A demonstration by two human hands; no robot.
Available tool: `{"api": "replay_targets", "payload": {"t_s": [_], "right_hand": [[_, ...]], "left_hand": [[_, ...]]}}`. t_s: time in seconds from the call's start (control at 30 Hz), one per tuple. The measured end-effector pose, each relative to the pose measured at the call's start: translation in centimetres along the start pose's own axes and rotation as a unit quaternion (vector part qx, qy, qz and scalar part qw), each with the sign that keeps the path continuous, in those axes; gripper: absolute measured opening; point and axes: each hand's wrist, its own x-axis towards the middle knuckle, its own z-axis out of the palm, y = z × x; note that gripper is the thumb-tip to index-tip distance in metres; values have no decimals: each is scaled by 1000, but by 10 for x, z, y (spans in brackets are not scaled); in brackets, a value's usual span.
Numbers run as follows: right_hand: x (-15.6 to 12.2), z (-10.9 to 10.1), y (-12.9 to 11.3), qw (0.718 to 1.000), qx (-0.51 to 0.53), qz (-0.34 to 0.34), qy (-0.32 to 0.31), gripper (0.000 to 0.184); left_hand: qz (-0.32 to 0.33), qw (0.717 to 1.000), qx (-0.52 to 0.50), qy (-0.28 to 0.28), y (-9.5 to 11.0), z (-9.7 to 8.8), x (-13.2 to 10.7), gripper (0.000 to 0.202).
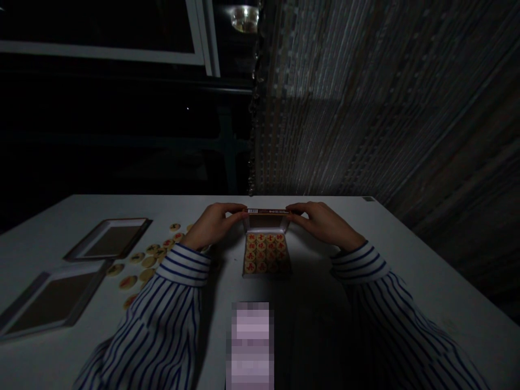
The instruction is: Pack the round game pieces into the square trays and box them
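Observation:
A small box (244,273) lies in front of me, filled with rows of round Chinese chess pieces (261,253) marked in red. Its lid (266,221) stands tilted up at the far side. My left hand (213,223) pinches the lid's left upper corner between thumb and fingers. At the opposite corner, my right hand (320,221) grips the lid the same way. Loose chess pieces (148,261) lie scattered left of the box, some hidden behind my left wrist and sleeve.
On the left of the white table (317,336) lie a shallow tray-like box part (109,238) and a second one (52,298) nearer to me. A blurred pinkish patch (252,346) covers the front middle. Behind the table hangs a string curtain (325,108).

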Motion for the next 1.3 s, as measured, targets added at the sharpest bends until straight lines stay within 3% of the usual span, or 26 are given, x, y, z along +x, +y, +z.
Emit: {"api": "replay_targets", "payload": {"t_s": [1.3], "right_hand": [[-19,1,-14,996,-93,-2,10,33]], "left_hand": [[59,997,46,18,1,6,-22,33]]}}
